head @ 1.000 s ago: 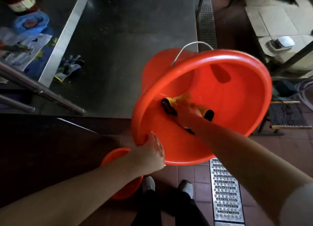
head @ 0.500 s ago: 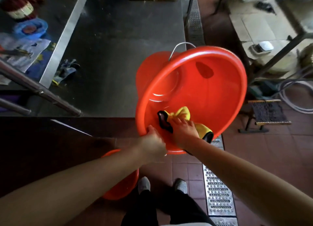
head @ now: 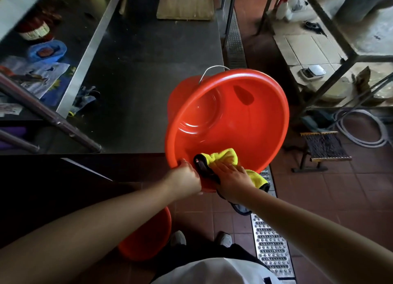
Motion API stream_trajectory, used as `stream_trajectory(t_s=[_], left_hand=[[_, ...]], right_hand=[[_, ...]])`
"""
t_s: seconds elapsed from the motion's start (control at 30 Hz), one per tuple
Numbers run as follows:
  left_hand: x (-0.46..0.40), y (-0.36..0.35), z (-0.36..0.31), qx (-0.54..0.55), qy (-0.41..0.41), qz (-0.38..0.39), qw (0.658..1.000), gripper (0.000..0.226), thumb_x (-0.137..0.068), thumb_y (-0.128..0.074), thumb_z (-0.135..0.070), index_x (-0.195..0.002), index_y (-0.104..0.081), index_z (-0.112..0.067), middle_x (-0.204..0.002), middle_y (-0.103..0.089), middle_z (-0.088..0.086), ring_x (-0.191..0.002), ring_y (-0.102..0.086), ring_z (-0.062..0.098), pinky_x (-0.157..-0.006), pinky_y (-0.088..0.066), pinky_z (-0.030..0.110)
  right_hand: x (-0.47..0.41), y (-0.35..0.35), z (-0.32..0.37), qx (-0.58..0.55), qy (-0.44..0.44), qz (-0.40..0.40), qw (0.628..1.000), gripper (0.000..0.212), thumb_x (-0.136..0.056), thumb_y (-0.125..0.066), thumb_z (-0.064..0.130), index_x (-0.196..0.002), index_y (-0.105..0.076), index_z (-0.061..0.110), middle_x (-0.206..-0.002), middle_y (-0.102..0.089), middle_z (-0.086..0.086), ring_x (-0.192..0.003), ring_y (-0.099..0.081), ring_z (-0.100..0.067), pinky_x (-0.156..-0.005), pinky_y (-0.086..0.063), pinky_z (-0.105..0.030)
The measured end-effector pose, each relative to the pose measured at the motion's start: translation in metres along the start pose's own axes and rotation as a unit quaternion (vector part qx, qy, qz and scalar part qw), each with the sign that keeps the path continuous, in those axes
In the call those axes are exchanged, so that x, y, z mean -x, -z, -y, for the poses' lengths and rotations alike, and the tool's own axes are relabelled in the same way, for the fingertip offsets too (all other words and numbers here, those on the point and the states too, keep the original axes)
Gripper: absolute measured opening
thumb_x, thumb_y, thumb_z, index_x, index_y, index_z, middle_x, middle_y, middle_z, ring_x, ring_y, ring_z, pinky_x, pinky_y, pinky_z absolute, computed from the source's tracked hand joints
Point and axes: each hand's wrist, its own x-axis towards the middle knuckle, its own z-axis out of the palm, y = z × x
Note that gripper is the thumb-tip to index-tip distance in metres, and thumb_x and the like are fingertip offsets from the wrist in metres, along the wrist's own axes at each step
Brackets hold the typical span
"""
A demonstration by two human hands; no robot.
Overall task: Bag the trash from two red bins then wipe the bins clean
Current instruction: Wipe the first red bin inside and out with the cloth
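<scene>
Your left hand (head: 187, 180) grips the emptied red plastic bin (head: 251, 122); your right hand (head: 230, 177) presses the yellow microfibre cloth (head: 223, 157) flat at its rim. Wiping seems underway.

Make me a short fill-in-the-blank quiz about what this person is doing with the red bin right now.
1. The left hand grips the tilted red bin by its ____.
2. The right hand presses a ____ cloth against the bin's inner wall.
3. The bin's handle is made of ____.
4. A second red bin stands on the ____ by the person's feet.

Missing words: rim; yellow; metal; floor
</scene>
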Motion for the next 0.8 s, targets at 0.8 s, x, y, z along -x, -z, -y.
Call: stream_trajectory(t_s=[0.8], left_hand=[[0.001, 0.002, 0.004, -0.071, -0.006, -0.083, 0.994, 0.035, -0.087, -0.04, -0.019, -0.079, -0.074, -0.016, -0.076, -0.073, 0.008, -0.071, -0.07, 0.027, -0.076, -0.058, 0.045]], right_hand=[[-0.137, 0.016, 0.002, -0.03, -0.004, 0.009, 0.999, 0.053, -0.096, -0.045, 0.046, -0.146, -0.036, 0.033, -0.141, -0.046, -0.006, -0.13, -0.046, -0.033, -0.107, -0.038, -0.048]])
